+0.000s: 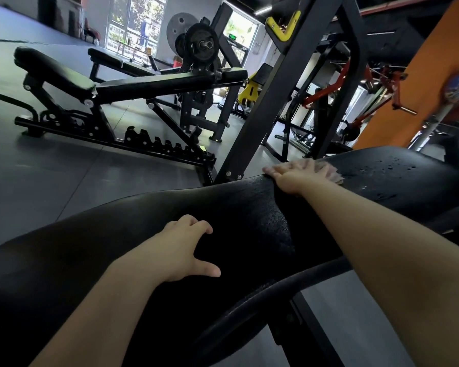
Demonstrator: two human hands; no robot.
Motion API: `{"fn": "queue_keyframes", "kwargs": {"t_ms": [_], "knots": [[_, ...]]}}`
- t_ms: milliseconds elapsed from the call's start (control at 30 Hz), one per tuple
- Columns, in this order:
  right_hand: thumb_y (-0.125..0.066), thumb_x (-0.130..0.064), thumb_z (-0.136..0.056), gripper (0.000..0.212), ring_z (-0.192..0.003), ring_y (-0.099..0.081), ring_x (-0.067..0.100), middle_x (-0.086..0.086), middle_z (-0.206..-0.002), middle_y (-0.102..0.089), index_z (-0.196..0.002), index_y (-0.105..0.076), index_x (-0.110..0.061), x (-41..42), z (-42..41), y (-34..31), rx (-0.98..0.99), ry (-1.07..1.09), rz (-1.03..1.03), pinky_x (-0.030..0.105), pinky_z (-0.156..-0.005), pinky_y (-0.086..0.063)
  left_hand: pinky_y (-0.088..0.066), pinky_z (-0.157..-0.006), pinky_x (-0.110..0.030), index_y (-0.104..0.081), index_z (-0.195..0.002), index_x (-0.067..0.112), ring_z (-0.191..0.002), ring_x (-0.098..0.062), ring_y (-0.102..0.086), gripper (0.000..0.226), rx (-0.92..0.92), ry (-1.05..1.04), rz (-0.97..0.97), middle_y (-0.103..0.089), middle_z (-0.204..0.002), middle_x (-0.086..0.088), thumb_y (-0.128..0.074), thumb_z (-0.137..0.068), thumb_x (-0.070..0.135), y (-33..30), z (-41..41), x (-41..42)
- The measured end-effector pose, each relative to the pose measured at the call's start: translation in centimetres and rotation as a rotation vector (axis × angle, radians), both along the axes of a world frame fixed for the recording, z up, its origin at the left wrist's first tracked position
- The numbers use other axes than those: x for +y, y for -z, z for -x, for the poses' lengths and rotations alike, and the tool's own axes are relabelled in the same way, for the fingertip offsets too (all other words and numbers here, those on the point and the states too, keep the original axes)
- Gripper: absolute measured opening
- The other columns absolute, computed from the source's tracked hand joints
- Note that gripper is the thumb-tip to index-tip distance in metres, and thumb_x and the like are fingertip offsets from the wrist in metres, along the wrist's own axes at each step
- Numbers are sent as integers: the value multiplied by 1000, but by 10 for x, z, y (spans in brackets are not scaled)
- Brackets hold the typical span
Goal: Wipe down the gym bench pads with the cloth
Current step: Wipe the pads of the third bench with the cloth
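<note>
Cloth (326, 172) under right hand (293, 178), bench pad (249, 221).

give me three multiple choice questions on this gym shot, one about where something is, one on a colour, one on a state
1. Where is the cloth?
A. on the floor
B. under the right hand on the bench pad
C. hung on the rack upright

2. What colour is the wall at the right?
A. orange
B. green
C. white

3. How is the left hand?
A. gripping the cloth
B. clenched round a dumbbell
C. resting on the pad, holding nothing

Answers:
1 B, the pale cloth shows past the fingers of the right hand, flat on the pad.
2 A, the surface behind the red machine is plainly orange.
3 C, its fingers and thumb touch the black pad with nothing between them.
</note>
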State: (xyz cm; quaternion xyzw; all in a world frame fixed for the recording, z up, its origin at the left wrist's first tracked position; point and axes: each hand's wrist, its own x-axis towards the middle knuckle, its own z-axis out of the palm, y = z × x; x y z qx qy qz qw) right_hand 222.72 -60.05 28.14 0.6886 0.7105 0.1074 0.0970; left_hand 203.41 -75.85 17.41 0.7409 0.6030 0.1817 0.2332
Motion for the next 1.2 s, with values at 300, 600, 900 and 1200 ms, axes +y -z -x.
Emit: {"fn": "queue_keyframes", "kwargs": {"t_ms": [300, 600, 900, 1200], "knots": [[-8, -63, -95, 53, -143, 17, 35, -3, -159, 11, -146, -5, -52, -49, 45, 46, -137, -419, 201, 64, -107, 16, -35, -105, -31, -28, -141, 33, -132, -15, -27, 78, 11, -2, 23, -23, -144, 8, -68, -77, 51, -2, -2, 3], [-4, -72, -89, 57, -143, 14, 35, -6, -158, 15, -143, 2, -56, -1, -38, -2, -122, -162, 54, 66, -109, 9, -36, -105, -32, -27, -141, 35, -133, -14, -25, 78, -8, 4, 15, -21, -146, 10, -67, -77, 51, 1, 0, 1], [-8, -70, -92, 59, -142, 18, 38, -1, -160, 2, -146, -13, -49, -13, 68, 43, -12, -211, 132, 70, -102, 18, -35, -107, -36, -28, -143, 32, -134, -18, -26, 78, 37, -5, 37, -23, -147, 6, -67, -78, 51, -2, 0, 4], [-15, -56, -98, 48, -143, 17, 36, -4, -160, 8, -146, -9, -52, -96, 68, 69, -152, -597, 255, 66, -106, 16, -38, -101, -35, -50, -124, 22, -120, -17, -46, 30, -44, -233, -164, -48, -131, 0, -51, -94, 24, -14, 28, -1]]}}
